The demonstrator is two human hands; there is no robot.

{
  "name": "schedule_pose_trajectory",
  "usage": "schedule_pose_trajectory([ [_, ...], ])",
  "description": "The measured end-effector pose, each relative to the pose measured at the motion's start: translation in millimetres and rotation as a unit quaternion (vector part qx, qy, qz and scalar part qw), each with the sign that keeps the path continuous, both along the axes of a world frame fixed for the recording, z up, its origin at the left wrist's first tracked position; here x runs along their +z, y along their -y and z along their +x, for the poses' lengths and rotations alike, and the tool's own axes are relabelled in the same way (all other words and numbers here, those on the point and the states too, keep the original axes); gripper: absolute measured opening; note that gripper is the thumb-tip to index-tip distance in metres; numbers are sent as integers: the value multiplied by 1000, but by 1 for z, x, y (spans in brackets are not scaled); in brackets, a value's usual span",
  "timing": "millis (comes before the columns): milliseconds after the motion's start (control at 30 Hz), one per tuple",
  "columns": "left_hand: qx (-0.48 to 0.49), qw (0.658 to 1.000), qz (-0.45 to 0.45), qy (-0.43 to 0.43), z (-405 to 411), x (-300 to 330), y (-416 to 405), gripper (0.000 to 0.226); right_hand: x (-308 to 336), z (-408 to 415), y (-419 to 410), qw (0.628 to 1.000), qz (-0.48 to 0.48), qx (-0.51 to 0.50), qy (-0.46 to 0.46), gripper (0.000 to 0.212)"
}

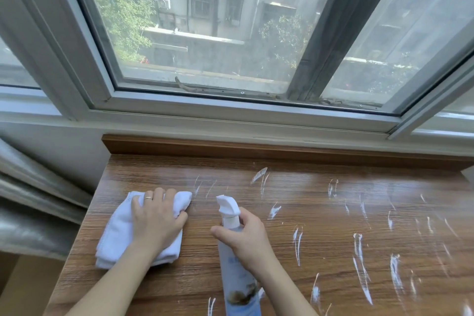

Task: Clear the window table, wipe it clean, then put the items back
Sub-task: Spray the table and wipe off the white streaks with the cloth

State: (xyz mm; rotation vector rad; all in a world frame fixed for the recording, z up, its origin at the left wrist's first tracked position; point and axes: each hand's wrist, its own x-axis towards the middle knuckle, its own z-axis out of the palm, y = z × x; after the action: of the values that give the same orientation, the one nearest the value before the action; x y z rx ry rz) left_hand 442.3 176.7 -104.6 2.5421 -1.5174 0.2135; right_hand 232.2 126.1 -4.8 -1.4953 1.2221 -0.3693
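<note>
The left hand (156, 218) lay palm-down on a folded white cloth (120, 236) near the left edge of the wooden tabletop (295, 218), its grip flat, fingers pressing the cloth with the fingertips bent over its far edge. The right hand (246, 238) had its grip wrapped round the neck of an upright spray bottle (234, 259), nozzle facing away. White foam streaks (359, 259) covered the tabletop's right portion, below the window (205, 33).
</note>
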Motion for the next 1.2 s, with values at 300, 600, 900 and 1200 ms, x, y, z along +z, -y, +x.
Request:
schedule_pose_trajectory([
  [300, 37, 998, 5, -57, 4, -6, -15, 70, -4, 1, 7, 996, 25, -71, 37, 35],
  [600, -8, 999, -20, 26, 5, -15, 9, 54, -16, -7, 16, 997, 35, -52, 51, 33],
  [900, -43, 999, 8, 30, -2, -6, 87, 43, -13, 1, 15, 997, 39, -57, 46, 41],
  [1200, -6, 999, 37, -21, -16, 8, 113, 42, -3, -7, 20, 997, 13, -64, 43, 42],
])
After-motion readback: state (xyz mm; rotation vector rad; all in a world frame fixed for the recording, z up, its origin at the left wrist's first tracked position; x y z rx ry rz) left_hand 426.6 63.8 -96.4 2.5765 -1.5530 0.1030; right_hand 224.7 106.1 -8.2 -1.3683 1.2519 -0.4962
